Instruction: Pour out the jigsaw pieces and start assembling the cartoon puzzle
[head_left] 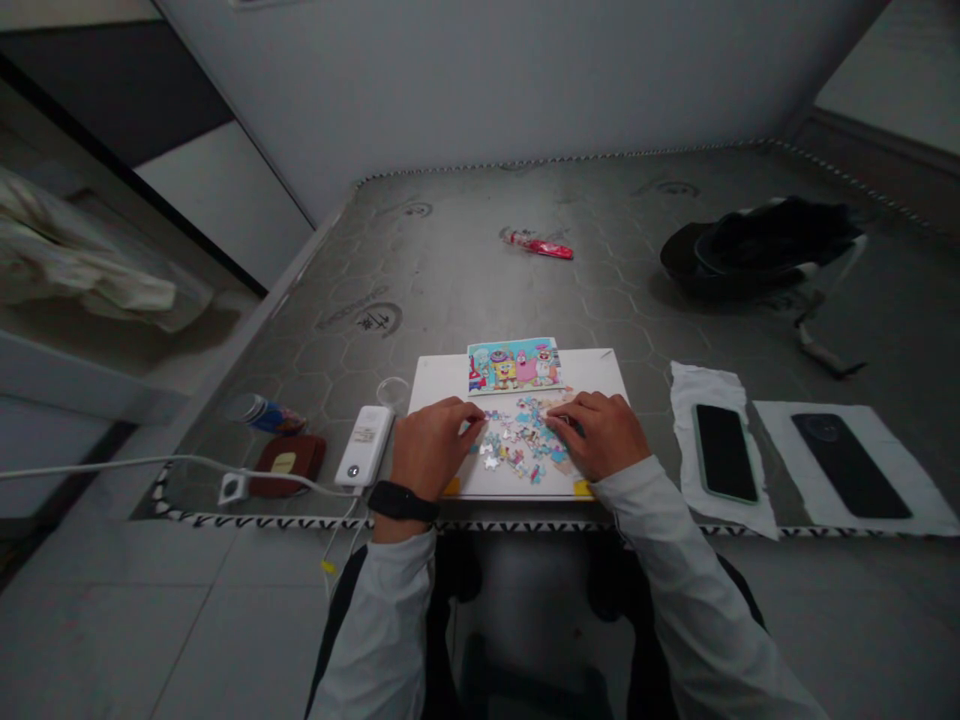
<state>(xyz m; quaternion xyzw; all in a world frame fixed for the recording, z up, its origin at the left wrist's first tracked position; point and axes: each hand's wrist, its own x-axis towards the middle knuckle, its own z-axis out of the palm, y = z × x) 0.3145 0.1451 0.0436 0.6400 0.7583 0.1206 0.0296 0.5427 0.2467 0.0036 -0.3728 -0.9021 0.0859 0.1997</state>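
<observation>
Loose jigsaw puzzle pieces [517,447], mostly blue and pink with some grey sides up, lie scattered on a white board [441,374]. Behind them is a picture card [514,366] showing cartoon figures. My left hand [435,440] rests at the pile's left edge, thumb and forefinger pinched together; whatever is between them is too small to make out. On the other side, my right hand [600,432] is closed with its fingertips on a puzzle piece at the pile's right edge. A dark band circles my left wrist.
A white power bank [365,446] with cables, a brown case [288,465] and a can [268,413] lie to the left. Two phones [724,452] [851,465] rest on white tissues at right. Farther back are a red wrapper [541,245] and a dark cap [757,250].
</observation>
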